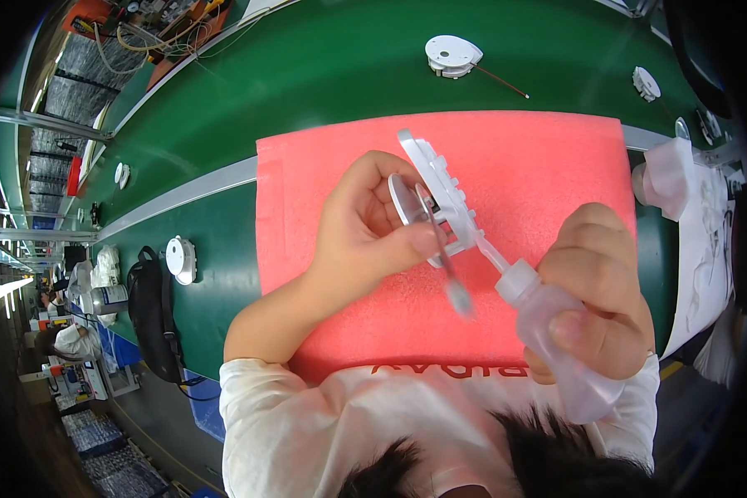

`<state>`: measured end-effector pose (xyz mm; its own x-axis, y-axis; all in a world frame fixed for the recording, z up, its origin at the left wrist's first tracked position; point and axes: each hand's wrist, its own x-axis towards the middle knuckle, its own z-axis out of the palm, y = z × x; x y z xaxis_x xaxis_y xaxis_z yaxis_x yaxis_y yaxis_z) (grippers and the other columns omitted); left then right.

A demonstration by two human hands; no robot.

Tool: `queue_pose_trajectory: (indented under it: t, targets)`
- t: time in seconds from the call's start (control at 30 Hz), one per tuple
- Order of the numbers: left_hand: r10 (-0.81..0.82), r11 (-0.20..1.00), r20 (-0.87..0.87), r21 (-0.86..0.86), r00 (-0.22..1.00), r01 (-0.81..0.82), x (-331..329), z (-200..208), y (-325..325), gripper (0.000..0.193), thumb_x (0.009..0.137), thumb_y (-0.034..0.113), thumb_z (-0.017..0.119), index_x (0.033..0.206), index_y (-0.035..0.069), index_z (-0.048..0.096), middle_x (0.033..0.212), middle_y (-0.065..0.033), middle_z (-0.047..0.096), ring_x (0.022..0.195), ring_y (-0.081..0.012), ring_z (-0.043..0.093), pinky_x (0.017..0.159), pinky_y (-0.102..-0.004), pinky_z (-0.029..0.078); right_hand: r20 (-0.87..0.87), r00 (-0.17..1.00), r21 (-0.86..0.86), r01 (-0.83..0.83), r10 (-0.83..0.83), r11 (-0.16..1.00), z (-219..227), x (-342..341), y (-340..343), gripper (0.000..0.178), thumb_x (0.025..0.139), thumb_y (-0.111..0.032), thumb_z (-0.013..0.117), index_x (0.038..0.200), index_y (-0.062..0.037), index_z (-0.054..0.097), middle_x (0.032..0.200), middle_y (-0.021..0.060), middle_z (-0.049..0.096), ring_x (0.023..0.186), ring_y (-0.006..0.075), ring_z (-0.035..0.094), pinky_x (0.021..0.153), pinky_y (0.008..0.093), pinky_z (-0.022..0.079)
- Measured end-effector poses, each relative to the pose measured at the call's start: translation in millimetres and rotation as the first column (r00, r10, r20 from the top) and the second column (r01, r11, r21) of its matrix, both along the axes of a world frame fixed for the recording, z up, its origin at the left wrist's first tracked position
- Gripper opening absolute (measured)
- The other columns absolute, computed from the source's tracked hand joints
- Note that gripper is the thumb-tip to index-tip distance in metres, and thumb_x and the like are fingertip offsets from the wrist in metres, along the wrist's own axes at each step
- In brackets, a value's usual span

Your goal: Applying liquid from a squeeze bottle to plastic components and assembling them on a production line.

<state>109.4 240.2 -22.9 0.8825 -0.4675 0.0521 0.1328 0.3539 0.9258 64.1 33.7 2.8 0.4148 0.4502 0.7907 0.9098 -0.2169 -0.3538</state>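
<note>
My left hand (369,220) grips a white plastic housing (440,187), tilted up on its edge above the pink foam mat (556,158). A thin wire lead with a pale end (458,299), blurred, dangles from that housing past my thumb. In my right hand (598,282) is a translucent squeeze bottle (560,332), fingers wrapped around its body. Its narrow nozzle points up and to the left, its tip at or very near the housing's lower edge; whether they touch I cannot tell.
Beyond the mat runs a green conveyor belt (324,75) carrying similar white housings (454,55). Another housing (181,259) lies left of the mat, near a black bag (149,315). At the right stand a whitish container (668,178) and white sheeting (701,249).
</note>
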Motion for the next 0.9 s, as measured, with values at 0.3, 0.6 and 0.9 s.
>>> queue_pose_trajectory:
  t: [0.3, 0.6, 0.9]
  targets:
    - [-0.103, 0.994, -0.193, 0.007, 0.976, 0.106, 6, -13, 4, 0.049, 0.081, 0.044, 0.05, 0.097, -0.003, 0.048, 0.088, -0.0135, 0.058, 0.076, -0.0195, 0.059, 0.061, -0.0324, 0.051, 0.024, 1.0, 0.017, -0.016, 0.015, 1.0, -4, 1, 4, 0.043, 0.064, -0.007, 0.06, 0.103, -0.0107, 0.042, 0.077, 0.015, 0.049, 0.052, 0.0223, 0.042, 0.043, 0.0329, 0.031]
    - [-0.168, 0.983, -0.488, -0.153, 0.857, 0.106, 6, 1, -6, 0.066, 0.081, 0.061, 0.028, 0.097, 0.0, 0.05, 0.081, -0.0169, 0.059, 0.063, -0.027, 0.06, 0.062, -0.0374, 0.052, 0.085, 0.993, 0.036, -0.091, 0.087, 0.995, -9, 12, 4, 0.047, 0.06, -0.01, 0.065, 0.1, -0.0113, 0.042, 0.077, 0.0134, 0.049, 0.051, 0.0218, 0.042, 0.043, 0.0328, 0.03]
    - [-0.389, 0.92, -0.618, -0.304, 0.683, 0.248, 10, 0, -1, 0.08, 0.078, 0.066, 0.011, 0.094, 0.0, 0.053, 0.066, -0.018, 0.058, 0.051, -0.0307, 0.058, 0.064, -0.0422, 0.05, 0.075, 0.995, 0.082, -0.069, 0.063, 0.994, -10, 10, 6, 0.052, 0.056, -0.019, 0.073, 0.098, -0.013, 0.043, 0.079, 0.0107, 0.048, 0.052, 0.0211, 0.043, 0.045, 0.032, 0.03]
